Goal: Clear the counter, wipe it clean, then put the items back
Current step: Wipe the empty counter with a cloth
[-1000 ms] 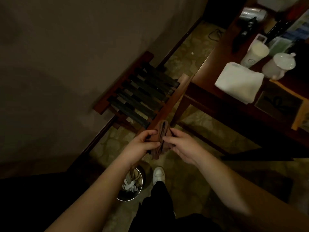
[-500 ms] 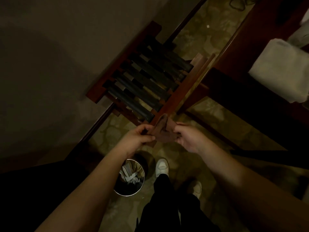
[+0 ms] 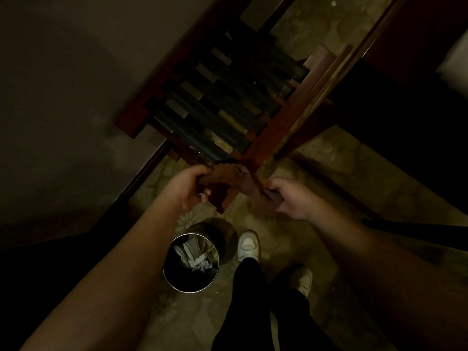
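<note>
A brown cloth [image 3: 238, 182] hangs stretched between two hands above the floor, near the rack [image 3: 228, 102]; the left hand [image 3: 188, 188] grips one end, the right hand [image 3: 288, 198] pinches the other. Soft, light and limp, it looks best held by its edges. A bin [image 3: 192, 264] stands below, nearer

The frame's right edge cuts off a blurred white towel [image 3: 455, 59]. Darkness blurs the brown cloth [image 3: 243, 183], its ends hidden inside the left hand [image 3: 188, 190] and right hand [image 3: 291, 198].
</note>
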`<state>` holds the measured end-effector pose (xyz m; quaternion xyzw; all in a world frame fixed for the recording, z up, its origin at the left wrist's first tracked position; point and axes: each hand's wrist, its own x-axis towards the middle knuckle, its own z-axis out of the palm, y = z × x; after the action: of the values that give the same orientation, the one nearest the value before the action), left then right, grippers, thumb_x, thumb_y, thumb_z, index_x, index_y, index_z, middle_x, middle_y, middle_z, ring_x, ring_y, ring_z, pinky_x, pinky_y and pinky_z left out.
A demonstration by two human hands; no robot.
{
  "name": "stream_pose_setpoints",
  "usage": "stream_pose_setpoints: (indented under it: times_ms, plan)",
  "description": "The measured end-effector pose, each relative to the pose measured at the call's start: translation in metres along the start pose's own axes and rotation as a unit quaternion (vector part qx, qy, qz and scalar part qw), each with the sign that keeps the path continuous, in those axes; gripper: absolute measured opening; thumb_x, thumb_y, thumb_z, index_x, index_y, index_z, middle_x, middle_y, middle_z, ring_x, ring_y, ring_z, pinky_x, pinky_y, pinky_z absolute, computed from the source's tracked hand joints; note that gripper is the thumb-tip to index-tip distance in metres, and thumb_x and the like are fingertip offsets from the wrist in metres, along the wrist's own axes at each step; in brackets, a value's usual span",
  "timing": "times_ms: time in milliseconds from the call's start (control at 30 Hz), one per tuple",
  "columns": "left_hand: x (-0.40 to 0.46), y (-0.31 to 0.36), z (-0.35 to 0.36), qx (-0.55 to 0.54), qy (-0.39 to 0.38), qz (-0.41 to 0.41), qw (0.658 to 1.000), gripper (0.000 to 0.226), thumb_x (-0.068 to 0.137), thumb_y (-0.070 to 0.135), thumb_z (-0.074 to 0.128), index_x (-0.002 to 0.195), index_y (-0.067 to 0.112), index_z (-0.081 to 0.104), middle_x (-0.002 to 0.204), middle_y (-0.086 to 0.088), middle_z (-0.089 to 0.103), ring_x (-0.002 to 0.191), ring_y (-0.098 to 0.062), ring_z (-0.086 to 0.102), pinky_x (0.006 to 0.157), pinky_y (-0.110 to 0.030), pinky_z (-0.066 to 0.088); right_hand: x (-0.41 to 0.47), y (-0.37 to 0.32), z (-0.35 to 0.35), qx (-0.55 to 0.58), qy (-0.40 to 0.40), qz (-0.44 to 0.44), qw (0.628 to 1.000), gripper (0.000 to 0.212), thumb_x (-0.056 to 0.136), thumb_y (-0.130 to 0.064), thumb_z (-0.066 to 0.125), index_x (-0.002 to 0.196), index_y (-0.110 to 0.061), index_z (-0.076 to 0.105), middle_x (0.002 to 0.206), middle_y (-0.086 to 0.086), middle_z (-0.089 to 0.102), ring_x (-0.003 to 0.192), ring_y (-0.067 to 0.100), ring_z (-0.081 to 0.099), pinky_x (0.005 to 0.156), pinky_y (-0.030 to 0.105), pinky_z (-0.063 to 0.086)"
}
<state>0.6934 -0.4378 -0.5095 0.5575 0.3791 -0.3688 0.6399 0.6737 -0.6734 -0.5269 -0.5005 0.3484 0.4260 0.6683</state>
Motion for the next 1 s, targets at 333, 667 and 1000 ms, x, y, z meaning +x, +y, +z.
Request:
stream_pose_setpoints:
  times_ms: [333, 667, 1000]
  plan:
    - [0.034, 0.026, -0.011, 0.034, -0.066, -0.090, 0.993, 0.012, 0.084, 0.009, 0.044, 0.089, 0.003, 0.054, 0.063, -0.006, 0.050, 0.043, -0.011, 0.047, 0.037, -0.016, 0.036, 0.040, 0.017, -0.004, -0.288, -0.019, 0.032, 0.957, 0.051, 0.089, -0.024, 0.063, 0.137, -0.013, 0.047, 0.128, 0.007, 0.058, 0.106, 0.023, 0.059, 0.080, 0.030, 0.048]
    - [0.062, -0.018, 0.024, 0.366, 0.234, 0.162, 0.886, 0.036, 0.089, 0.024, 0.065, 0.121, 0.013, 0.053, 0.111, 0.000, 0.047, 0.094, -0.015, 0.054, 0.069, -0.026, 0.046, 0.065, 0.033, -0.009, -0.283, 0.031, 0.013, 0.959, 0.046, 0.089, -0.034, 0.064, 0.128, -0.011, 0.054, 0.126, 0.013, 0.060, 0.110, 0.029, 0.060, 0.097, 0.042, 0.048]
    - [0.032, -0.024, 0.045, 0.408, 0.097, 0.092, 0.903, 0.029, 0.099, 0.018, 0.048, 0.123, 0.008, 0.060, 0.118, -0.010, 0.060, 0.106, -0.024, 0.056, 0.086, -0.028, 0.041, 0.028, 0.017, -0.014, -0.471, 0.114, -0.058, 0.873, 0.043, 0.095, -0.030, 0.052, 0.134, -0.012, 0.050, 0.132, 0.012, 0.055, 0.117, 0.027, 0.053, 0.094, 0.033, 0.043]
